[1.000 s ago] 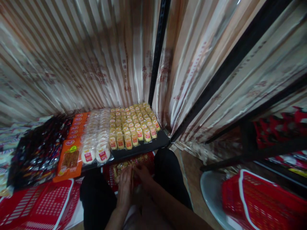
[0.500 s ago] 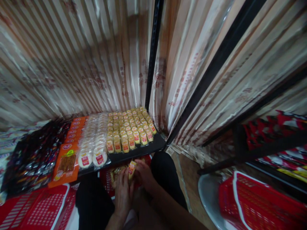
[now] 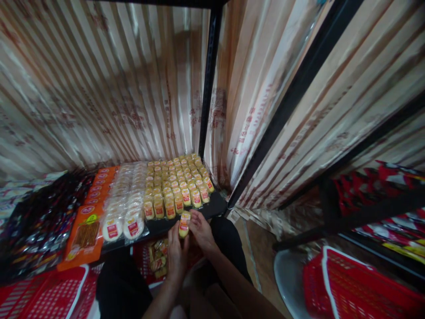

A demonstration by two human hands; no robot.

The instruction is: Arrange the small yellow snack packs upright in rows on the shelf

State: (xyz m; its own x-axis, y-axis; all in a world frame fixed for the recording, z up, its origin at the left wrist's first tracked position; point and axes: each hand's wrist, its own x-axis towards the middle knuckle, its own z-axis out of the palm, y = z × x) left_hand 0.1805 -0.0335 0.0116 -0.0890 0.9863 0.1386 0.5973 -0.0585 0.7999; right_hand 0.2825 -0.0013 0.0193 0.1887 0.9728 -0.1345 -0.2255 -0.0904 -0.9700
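Between my two hands, just in front of the shelf edge, is a small wrapped snack cake [image 3: 184,224] in clear film with a red and yellow label. My left hand [image 3: 177,250] grips its left side, fingers closed on it. My right hand [image 3: 201,231] pinches it from the right near the top. Beyond it, rows of the same wrapped cakes [image 3: 170,207] stand upright on the black shelf [image 3: 215,204]. Below my hands, a red basket [image 3: 144,261] between my knees holds more loose wrapped cakes [image 3: 158,256], partly hidden by my left arm.
Left of the cakes stand round white wrapped cakes [image 3: 133,226], orange snack packets [image 3: 86,235] and dark shiny packets [image 3: 36,221]. Red baskets sit at lower left [image 3: 56,294] and on the right [image 3: 361,283], the latter by a grey basin [image 3: 287,279]. Black posts [image 3: 209,84] frame the curtain [image 3: 149,88].
Both hands have risen from above the basket toward the shelf edge, carrying the cake with them. More of the basket's contents shows now. The camera view has shifted slightly.
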